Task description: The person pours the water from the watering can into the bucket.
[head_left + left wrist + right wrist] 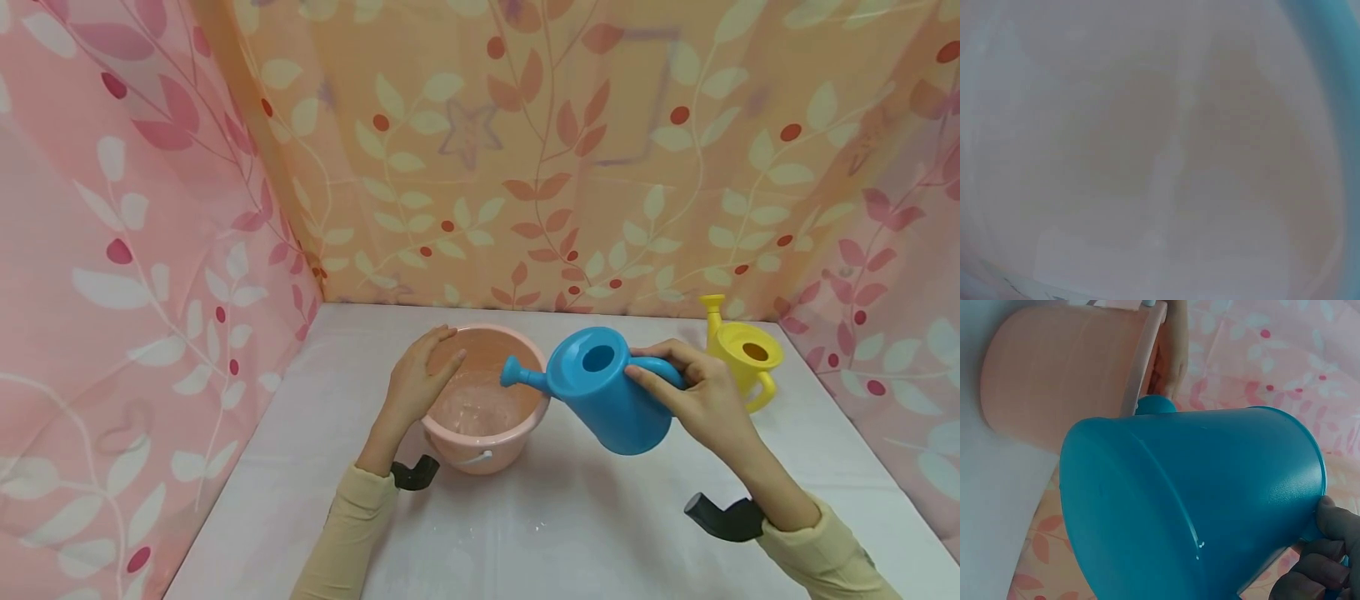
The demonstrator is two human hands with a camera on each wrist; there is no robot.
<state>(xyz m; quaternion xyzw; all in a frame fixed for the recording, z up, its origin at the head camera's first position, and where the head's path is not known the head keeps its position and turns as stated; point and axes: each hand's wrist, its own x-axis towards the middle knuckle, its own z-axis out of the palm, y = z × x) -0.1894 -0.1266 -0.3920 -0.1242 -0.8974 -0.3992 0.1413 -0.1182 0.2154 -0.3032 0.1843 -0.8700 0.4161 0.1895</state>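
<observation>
A pale pink bucket [483,450] with a white handle fitting stands on the white table; shallow clear water seems to lie inside. My left hand [416,379] holds its left rim, thumb on the inner side and fingers along the edge. The blue watering can [622,408] hangs tilted in my right hand [697,392], which grips its handle [662,371]. The spout's round head [512,372] sits over the bucket's right side. In the right wrist view the can's body [1197,500] covers most of the bucket's opening. A blurred pale surface fills the left wrist view.
A yellow watering can [746,354] stands at the back right of the white table [525,542], behind my right hand. Floral curtains [465,167] enclose the table at the back and both sides. Small droplets lie on the tabletop in front of the bucket.
</observation>
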